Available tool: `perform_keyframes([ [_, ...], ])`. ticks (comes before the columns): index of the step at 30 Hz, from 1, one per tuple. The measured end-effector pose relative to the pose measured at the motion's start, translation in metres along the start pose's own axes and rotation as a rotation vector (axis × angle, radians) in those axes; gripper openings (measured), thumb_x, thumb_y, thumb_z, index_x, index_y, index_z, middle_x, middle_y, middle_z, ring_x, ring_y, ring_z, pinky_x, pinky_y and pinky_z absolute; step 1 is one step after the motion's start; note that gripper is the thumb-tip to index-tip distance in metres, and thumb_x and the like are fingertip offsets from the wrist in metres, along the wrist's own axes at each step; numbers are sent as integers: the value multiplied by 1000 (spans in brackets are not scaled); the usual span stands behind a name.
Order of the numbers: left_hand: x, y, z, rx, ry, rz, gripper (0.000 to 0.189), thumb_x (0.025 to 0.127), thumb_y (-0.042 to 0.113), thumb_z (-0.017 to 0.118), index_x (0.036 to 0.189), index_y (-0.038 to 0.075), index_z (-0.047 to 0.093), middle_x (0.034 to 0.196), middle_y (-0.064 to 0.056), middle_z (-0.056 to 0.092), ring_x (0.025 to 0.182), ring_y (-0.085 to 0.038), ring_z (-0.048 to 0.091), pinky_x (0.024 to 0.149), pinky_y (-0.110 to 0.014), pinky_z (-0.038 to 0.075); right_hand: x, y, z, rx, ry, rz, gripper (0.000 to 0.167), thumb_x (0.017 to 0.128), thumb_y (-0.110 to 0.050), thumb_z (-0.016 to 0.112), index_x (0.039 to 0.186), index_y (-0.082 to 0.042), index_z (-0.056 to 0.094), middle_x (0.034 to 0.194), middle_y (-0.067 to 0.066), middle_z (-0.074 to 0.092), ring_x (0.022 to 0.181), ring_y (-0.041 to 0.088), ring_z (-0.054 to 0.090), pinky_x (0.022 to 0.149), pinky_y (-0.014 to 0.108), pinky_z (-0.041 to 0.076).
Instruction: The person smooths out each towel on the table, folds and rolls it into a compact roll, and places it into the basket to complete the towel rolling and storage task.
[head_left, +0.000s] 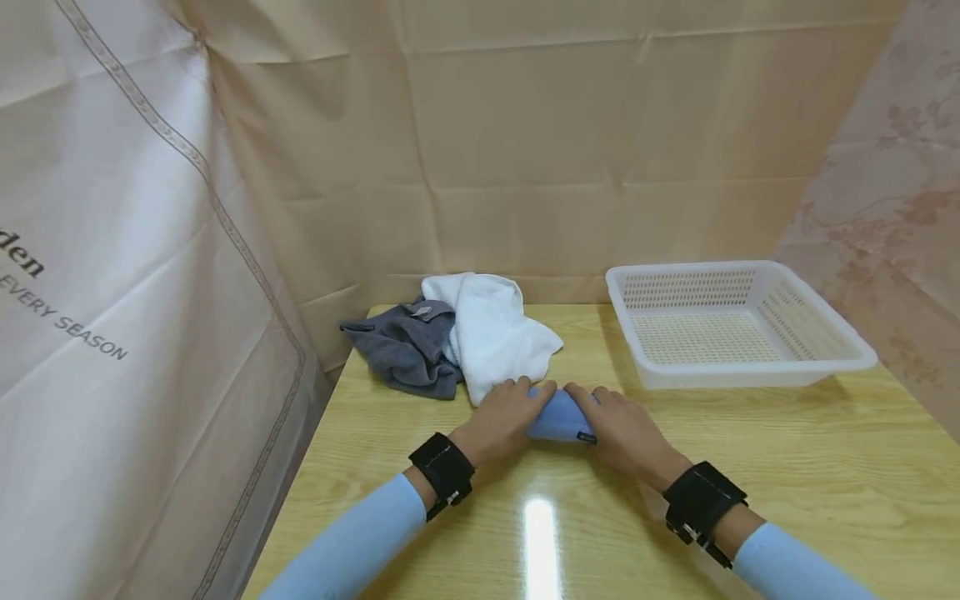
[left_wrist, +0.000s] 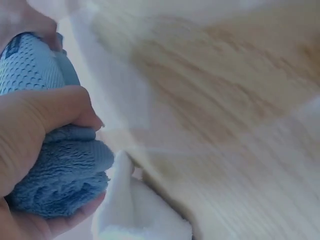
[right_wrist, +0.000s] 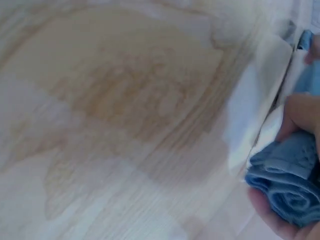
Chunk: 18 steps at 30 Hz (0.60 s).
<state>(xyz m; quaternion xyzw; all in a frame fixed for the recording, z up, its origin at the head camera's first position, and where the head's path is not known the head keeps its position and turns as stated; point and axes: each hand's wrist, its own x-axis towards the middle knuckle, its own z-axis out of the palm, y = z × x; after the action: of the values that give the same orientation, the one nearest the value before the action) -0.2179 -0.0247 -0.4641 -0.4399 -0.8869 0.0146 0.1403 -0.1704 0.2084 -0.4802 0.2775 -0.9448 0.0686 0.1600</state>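
Between both hands is a blue towel (head_left: 558, 417), rolled up, with a small dark tag near its right end. My left hand (head_left: 504, 423) grips its left end, the thumb (left_wrist: 75, 107) lying over the top and fingers curled beneath. At the other end my right hand (head_left: 626, 429) holds the roll, whose spiral end (right_wrist: 292, 197) shows in the right wrist view. Just beyond the left hand lies a crumpled white towel (head_left: 498, 329). A dark grey towel (head_left: 408, 350) sits against its left side.
A white plastic basket (head_left: 750, 367) with perforated walls stands at the back right of the wooden table (head_left: 787, 450). Tan cloth (head_left: 525, 150) hangs behind the table, and a pale printed cloth (head_left: 150, 375) hangs along the left.
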Motion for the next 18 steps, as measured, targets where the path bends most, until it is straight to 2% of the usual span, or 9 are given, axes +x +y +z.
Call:
perform_keyframes([
  [3, 2, -2, -7, -71, 23, -2, 64, 82, 13, 81, 138, 13, 50, 103, -11, 63, 86, -26, 64, 74, -38, 54, -3, 1, -6, -34, 24, 10, 89, 77, -5, 89, 152, -11, 41, 111, 20, 63, 95, 36, 66, 70, 48, 58],
  [6, 5, -3, -11, -117, 52, 27, 68, 81, 16, 83, 140, 11, 50, 106, -11, 63, 91, -25, 64, 81, -38, 54, -4, 2, -12, -83, 62, 4, 83, 81, 1, 85, 151, -9, 42, 111, 22, 63, 96, 37, 66, 73, 48, 58],
  [10, 6, -7, -14, -134, 96, 48, 75, 79, 22, 89, 142, 11, 49, 109, -11, 62, 94, -25, 63, 83, -38, 54, -2, 2, -21, -95, 118, -18, 81, 75, -1, 91, 143, -5, 47, 102, 22, 65, 88, 37, 68, 69, 46, 58],
  [12, 6, -11, -14, -138, 140, 42, 81, 77, 23, 92, 144, 12, 48, 112, -12, 60, 96, -26, 62, 85, -38, 53, 2, 3, -27, -74, 125, -21, 85, 70, -4, 94, 140, -3, 48, 99, 23, 65, 84, 37, 68, 66, 47, 58],
  [15, 11, -15, -16, -169, 241, 6, 88, 74, 23, 95, 146, 8, 46, 117, -15, 59, 102, -30, 60, 91, -40, 52, 8, 8, -43, -36, 120, 11, 89, 65, -6, 97, 139, -2, 47, 100, 24, 66, 85, 39, 69, 67, 49, 59],
  [18, 18, -19, -18, -230, 350, -82, 89, 77, 22, 93, 147, 0, 42, 120, -18, 58, 106, -31, 59, 92, -40, 50, 14, 20, -63, 21, 119, 72, 85, 68, -6, 93, 139, 0, 47, 102, 26, 67, 87, 41, 69, 70, 53, 58],
])
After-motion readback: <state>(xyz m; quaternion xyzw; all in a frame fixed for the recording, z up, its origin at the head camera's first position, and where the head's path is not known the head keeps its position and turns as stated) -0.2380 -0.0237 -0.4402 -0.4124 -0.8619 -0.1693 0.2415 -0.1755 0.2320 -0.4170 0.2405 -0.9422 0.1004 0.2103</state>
